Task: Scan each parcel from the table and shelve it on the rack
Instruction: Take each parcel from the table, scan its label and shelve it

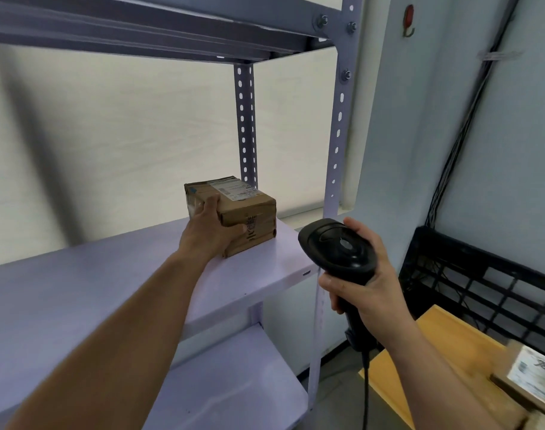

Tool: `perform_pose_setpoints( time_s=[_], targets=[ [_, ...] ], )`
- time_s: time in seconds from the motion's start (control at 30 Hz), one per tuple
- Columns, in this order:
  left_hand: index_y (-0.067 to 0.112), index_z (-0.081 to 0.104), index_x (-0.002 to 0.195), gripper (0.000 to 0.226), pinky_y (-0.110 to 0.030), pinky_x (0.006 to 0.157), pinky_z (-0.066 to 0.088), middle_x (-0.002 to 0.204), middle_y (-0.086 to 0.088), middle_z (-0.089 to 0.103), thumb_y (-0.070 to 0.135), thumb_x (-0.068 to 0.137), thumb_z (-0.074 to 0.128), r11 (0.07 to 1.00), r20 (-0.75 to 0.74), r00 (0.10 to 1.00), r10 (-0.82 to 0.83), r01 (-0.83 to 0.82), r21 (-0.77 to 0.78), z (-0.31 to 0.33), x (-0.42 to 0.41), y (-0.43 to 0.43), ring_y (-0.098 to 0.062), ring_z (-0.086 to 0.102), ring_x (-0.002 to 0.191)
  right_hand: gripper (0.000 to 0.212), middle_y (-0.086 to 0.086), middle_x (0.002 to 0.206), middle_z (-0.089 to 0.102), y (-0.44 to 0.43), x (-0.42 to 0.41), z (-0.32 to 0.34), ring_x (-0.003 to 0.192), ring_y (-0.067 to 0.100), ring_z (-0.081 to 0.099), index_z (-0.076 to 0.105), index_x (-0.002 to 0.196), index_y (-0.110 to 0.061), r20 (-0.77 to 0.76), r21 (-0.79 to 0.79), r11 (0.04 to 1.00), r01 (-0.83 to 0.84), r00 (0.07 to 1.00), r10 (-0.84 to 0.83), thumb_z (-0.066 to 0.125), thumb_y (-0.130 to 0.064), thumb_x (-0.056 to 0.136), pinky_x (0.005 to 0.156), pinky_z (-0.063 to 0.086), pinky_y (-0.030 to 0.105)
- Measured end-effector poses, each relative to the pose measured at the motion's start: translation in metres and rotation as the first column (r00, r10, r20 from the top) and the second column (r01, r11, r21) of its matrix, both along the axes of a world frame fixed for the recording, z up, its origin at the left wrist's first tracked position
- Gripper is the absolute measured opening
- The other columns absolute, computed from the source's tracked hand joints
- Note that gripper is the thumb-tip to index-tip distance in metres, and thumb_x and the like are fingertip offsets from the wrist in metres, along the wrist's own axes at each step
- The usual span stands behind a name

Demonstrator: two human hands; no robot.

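- A black lattice crate (482,283) stands against the wall behind the wooden counter (445,352); its inside cannot be made out.
- The parcel (243,212), a small brown carton, sits on the middle shelf (78,290) of the rack (339,119), near the shelf's right end and just in front of the rear upright.
- The left grip (207,231) clasps the parcel's near left corner, fingers curled over the top edge and thumb across the front face.
- The right grip (367,274) is wrapped round the handle of a black corded scanner (336,246), held beside the rack's front upright, apart from the parcel.
- A white label (231,189) lies on the parcel's top, its print too small to read; a dark printed mark shows on the front face.
- A second parcel (532,377) lies on the counter at lower right, its label blurred.
- The shelf board stretches wide to the parcel's left, with tall room up to the shelf above.
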State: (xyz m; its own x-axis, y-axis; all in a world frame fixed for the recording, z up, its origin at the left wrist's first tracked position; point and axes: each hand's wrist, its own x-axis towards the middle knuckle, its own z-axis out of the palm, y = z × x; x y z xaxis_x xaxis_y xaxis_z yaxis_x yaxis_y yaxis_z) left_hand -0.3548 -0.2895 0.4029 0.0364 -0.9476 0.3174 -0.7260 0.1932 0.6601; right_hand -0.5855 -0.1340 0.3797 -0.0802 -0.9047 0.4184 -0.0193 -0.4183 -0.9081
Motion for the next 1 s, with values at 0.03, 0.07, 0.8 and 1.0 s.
perform_pose_setpoints(
  time_s=[0.03,0.07,0.8,1.0],
  targets=[
    [0.020,0.031,0.146,0.081,-0.038,0.096,0.041,0.145,-0.007,0.044,0.036,0.080,0.074,1.000,0.005,1.000,-0.007,0.007,0.000,0.001,0.000,-0.009,-0.030,0.047,0.126,0.083,0.007,0.119,0.060,-0.003,0.001,0.000,0.055,0.027,0.056,0.056,0.111,-0.062,0.000,0.004,1.000,0.013,1.000,-0.013,0.075,0.011,0.076,0.053,0.052,0.032],
    [0.020,0.031,0.145,0.080,-0.038,0.096,0.040,0.144,-0.008,0.044,0.035,0.080,0.074,1.000,0.010,1.000,-0.015,0.015,0.005,0.001,0.000,-0.019,-0.031,0.047,0.126,0.083,0.007,0.119,0.060,-0.007,0.002,0.001,0.055,0.027,0.056,0.055,0.111,-0.063,-0.002,0.008,1.000,0.027,1.000,-0.027,0.075,0.010,0.076,0.053,0.053,0.032],
    [0.020,0.018,0.153,0.090,-0.046,0.114,0.023,0.160,-0.014,0.012,0.044,0.084,0.069,0.972,-0.067,0.995,0.069,-0.082,-0.220,-0.002,-0.023,0.002,-0.032,0.016,0.145,0.084,-0.006,0.122,0.058,0.034,-0.029,-0.016,0.077,0.019,0.065,0.046,0.121,-0.056,-0.076,0.072,0.982,0.177,0.982,-0.171,0.080,0.004,0.074,0.062,0.056,0.036],
    [0.009,0.052,0.132,0.051,-0.031,0.100,0.036,0.135,-0.011,0.051,0.030,0.087,0.063,0.858,-0.186,0.969,-0.164,0.047,-0.512,-0.023,-0.080,0.089,-0.028,0.045,0.125,0.085,-0.011,0.122,0.054,0.094,-0.055,-0.031,0.078,0.012,0.061,0.044,0.123,-0.054,-0.061,0.085,0.968,0.238,0.971,-0.233,0.077,0.007,0.075,0.057,0.054,0.027]
  ],
)
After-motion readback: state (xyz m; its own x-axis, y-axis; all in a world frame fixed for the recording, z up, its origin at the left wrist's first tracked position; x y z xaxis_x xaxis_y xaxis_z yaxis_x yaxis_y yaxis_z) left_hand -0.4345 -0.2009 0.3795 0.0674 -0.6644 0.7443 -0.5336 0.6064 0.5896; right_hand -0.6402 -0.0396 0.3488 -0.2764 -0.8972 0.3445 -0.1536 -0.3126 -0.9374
